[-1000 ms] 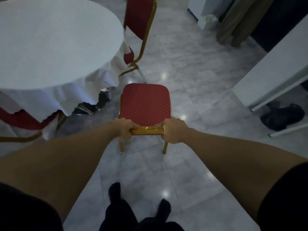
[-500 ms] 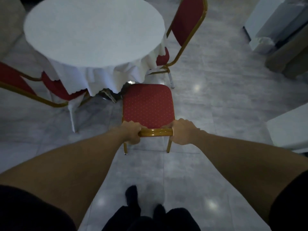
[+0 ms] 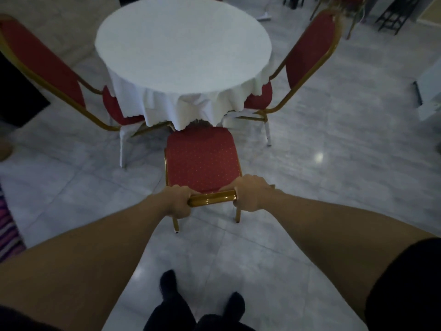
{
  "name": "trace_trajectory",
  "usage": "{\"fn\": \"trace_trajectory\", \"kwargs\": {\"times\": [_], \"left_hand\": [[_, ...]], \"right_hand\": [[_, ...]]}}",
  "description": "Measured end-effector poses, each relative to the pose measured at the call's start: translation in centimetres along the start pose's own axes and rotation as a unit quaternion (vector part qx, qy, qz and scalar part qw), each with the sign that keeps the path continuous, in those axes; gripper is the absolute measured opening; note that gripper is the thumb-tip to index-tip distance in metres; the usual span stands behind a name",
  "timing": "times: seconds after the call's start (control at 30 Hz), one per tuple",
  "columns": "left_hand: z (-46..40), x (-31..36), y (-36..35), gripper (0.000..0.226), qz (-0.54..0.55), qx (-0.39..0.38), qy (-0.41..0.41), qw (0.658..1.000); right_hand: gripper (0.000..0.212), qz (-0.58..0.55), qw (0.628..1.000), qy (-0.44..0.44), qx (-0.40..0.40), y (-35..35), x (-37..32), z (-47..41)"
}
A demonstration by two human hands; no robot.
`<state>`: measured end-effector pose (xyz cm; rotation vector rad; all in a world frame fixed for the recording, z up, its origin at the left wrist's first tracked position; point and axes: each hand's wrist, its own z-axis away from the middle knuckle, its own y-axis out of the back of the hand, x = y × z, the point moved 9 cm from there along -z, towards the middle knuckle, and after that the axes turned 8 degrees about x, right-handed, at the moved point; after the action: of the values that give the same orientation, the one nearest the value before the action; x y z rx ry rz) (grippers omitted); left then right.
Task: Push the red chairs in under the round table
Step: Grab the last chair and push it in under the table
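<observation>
A red chair (image 3: 202, 158) with a gold frame stands in front of me, its seat's front edge just at the hanging white cloth of the round table (image 3: 183, 44). My left hand (image 3: 177, 201) and my right hand (image 3: 250, 195) both grip the gold top rail of its back. Two more red chairs flank the table: one on the left (image 3: 45, 65) and one on the right (image 3: 307, 51), each with its seat partly under the cloth.
Grey tiled floor all around. My dark-socked feet (image 3: 202, 304) stand behind the chair. A striped rug edge (image 3: 7, 230) lies at the far left, dark furniture (image 3: 391, 13) at the back right, and a white unit (image 3: 429, 91) at the right edge.
I and the chair have swung round the table and closer; the chair's seat now reaches the tablecloth's hem. Both hands keep their grip on the back rail.
</observation>
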<state>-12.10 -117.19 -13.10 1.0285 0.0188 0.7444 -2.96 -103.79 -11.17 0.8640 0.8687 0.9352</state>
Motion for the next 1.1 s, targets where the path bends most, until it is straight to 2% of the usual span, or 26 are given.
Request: {"fn": "trace_trajectory", "kwargs": {"times": [0.13,0.3,0.53,0.83,0.97,1.1], "left_hand": [[-0.3,1.1,-0.6,0.067,0.015,-0.014,0.014,1.000],[-2.8,0.4,1.1,0.070,0.059,0.016,0.042,0.997],[-8.9,-1.8,6.2,0.067,0.068,0.027,0.052,0.996],[-14.9,-5.5,12.5,0.067,0.078,0.040,0.069,0.994],[-16.5,-5.6,13.0,0.068,0.078,0.014,0.056,0.995],[-16.7,-5.5,12.9,0.054,0.079,-0.020,0.049,0.995]], "right_hand": [[0.042,0.020,0.999,0.033,-0.002,0.1,1.0,-0.1],[0.034,0.005,0.999,0.036,-0.001,1.5,2.4,-2.6],[0.045,0.000,0.999,0.023,0.023,5.1,4.9,-9.6],[0.046,-0.020,1.000,0.003,0.020,8.8,6.2,-17.9],[0.045,-0.010,1.000,0.014,0.007,9.1,7.3,-19.6],[0.044,-0.004,0.998,0.061,-0.016,9.2,7.1,-19.9]]}}
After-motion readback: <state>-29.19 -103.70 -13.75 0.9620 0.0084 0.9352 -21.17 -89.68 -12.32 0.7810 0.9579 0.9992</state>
